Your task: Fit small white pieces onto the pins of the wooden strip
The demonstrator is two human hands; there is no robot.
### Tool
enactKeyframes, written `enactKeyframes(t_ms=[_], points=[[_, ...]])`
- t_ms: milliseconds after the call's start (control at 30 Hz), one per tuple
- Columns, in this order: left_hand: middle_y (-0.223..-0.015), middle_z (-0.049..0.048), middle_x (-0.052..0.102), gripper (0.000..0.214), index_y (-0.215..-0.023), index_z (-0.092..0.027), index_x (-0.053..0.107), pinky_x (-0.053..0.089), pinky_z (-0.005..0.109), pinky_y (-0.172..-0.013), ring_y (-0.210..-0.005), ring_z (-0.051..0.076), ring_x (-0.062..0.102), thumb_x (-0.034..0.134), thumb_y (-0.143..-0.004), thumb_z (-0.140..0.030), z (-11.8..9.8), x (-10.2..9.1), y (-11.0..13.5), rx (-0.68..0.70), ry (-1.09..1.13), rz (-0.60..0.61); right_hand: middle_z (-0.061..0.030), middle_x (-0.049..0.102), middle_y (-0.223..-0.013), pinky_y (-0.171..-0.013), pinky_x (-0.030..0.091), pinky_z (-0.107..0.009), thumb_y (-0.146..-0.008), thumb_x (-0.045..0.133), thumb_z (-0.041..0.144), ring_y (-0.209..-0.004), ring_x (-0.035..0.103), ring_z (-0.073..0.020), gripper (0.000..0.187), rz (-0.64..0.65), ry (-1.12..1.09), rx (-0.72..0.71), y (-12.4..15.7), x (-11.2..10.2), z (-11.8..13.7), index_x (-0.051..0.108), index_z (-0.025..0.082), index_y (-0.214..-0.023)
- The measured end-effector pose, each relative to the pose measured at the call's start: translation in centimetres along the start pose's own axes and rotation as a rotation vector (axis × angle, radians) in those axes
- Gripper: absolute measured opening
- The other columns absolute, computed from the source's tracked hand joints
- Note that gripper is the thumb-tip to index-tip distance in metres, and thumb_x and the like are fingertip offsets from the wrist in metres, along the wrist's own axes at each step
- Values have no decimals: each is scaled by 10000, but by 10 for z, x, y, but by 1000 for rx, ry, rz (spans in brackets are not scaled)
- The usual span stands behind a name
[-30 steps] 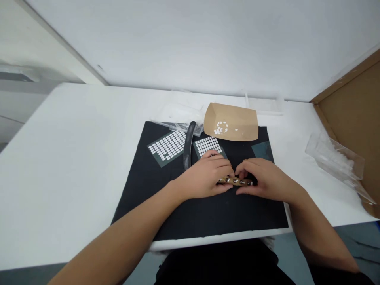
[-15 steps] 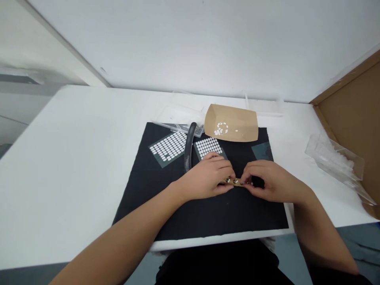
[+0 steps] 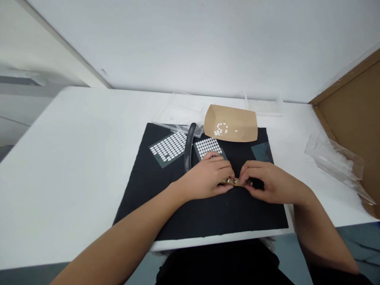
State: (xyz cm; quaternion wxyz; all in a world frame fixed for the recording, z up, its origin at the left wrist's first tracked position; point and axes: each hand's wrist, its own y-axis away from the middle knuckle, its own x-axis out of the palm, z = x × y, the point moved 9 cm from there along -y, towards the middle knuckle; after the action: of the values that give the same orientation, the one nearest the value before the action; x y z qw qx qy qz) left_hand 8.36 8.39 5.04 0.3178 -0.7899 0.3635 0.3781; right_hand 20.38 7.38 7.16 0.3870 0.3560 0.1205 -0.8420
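Both my hands rest on a black mat (image 3: 208, 213) at the table's front. Between them lies a narrow tan strip (image 3: 235, 181) set with small shiny studs. My left hand (image 3: 206, 178) curls over the strip's left end, fingers closed on it. My right hand (image 3: 267, 180) pinches the strip's right end with thumb and fingertips. Most of the strip is hidden under the fingers.
Behind the hands lie two sheets of white dots (image 3: 168, 146) (image 3: 208, 146), a black curved band (image 3: 189, 146) and a brown paper tray (image 3: 231, 123) holding small white pieces. Clear plastic packaging (image 3: 335, 160) lies at the right by a cardboard box wall (image 3: 353, 126). A white table (image 3: 74, 158) surrounds the mat.
My right hand's fingers have shifted slightly left along the strip, closing in on its middle. The left hand has barely moved.
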Motion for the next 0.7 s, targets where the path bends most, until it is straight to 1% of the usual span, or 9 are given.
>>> enactKeyframes(t_ms=[133, 200, 300, 400, 533, 700], points=[[-1006, 38, 731, 123, -1000, -206, 688, 339, 419, -1088, -977, 226, 659, 685, -1003, -329, 0, 0, 0, 1, -11, 10, -17, 714, -1004, -787, 543, -306, -912, 659, 89, -875, 681, -179, 172, -4, 24, -16, -1, -1, 3, 672, 245, -983], [-1015, 39, 731, 129, -995, -205, 692, 334, 425, -1097, -979, 226, 659, 686, -1002, -333, 0, 0, 0, 4, -15, 6, -10, 713, -981, -772, 529, -304, -918, 661, 103, -855, 674, -177, 167, -10, 40, -12, -2, -1, 3, 651, 247, -1000], [-998, 35, 729, 135, -989, -199, 695, 336, 427, -1095, -970, 224, 657, 689, -999, -333, 0, 0, 0, 6, -21, -3, -16, 716, -978, -773, 517, -315, -921, 696, 165, -858, 672, -189, 159, -57, 99, 24, -1, -5, -1, 632, 243, -1043], [-978, 34, 725, 140, -985, -192, 694, 339, 423, -1087, -957, 222, 652, 684, -1004, -331, -1, 1, 0, 8, -22, -3, -18, 710, -950, -760, 506, -315, -931, 725, 231, -848, 665, -189, 110, -78, 156, 52, -1, -7, -4, 643, 235, -1005], [-978, 30, 726, 132, -985, -199, 700, 336, 421, -1090, -959, 220, 653, 687, -1003, -329, -1, 0, 0, 14, -19, -11, -10, 707, -947, -736, 510, -289, -952, 719, 215, -823, 672, -162, 64, -69, 118, 65, 0, -6, -5, 667, 233, -984], [-980, 32, 726, 143, -986, -196, 697, 335, 421, -1092, -952, 218, 655, 689, -1005, -338, -1, 0, 0, 14, -20, -12, 6, 705, -959, -741, 517, -274, -944, 720, 179, -821, 683, -146, 100, -59, 83, 70, 0, -4, -5, 685, 240, -1014]])
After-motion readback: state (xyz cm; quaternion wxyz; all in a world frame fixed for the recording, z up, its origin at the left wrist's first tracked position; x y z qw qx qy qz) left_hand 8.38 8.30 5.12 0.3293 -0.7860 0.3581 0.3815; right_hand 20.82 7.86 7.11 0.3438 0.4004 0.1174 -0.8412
